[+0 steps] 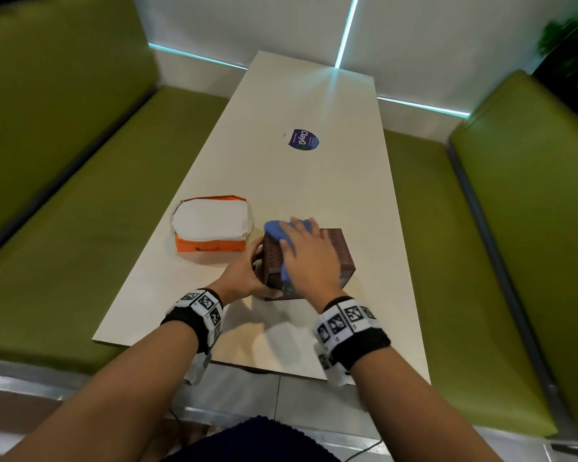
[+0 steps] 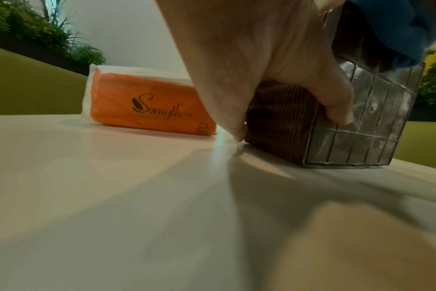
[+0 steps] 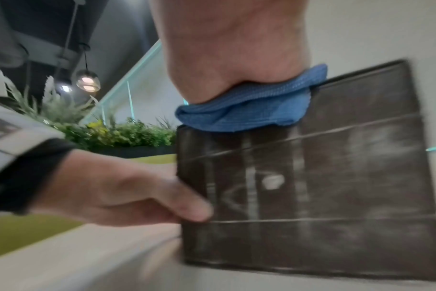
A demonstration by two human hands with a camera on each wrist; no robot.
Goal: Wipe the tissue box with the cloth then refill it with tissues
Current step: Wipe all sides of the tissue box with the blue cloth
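Left of the left hand's fingers, an orange pack of tissues (image 1: pixel 211 228) lies on the pale desk (image 1: pixel 314 181), its top torn open on the white sheets, near the fingers but apart from them. The left hand (image 1: pixel 244 275) grips the brown ribbed tissue box (image 1: pixel 334 251) at its near left corner: the thumb (image 2: pixel 336 110) curls onto the box's grey gridded face, and the other fingers wrap the ribbed side down to the desk. The box stands on the desk between the two hands. On top of it, the right hand (image 1: pixel 307 251) lies palm down, fingers nearly straight and spread, pressing a blue cloth (image 1: pixel 277 230) flat against the box. The cloth bunches out beyond the fingertips at the far left edge and hangs a little over the near edge under the wrist.
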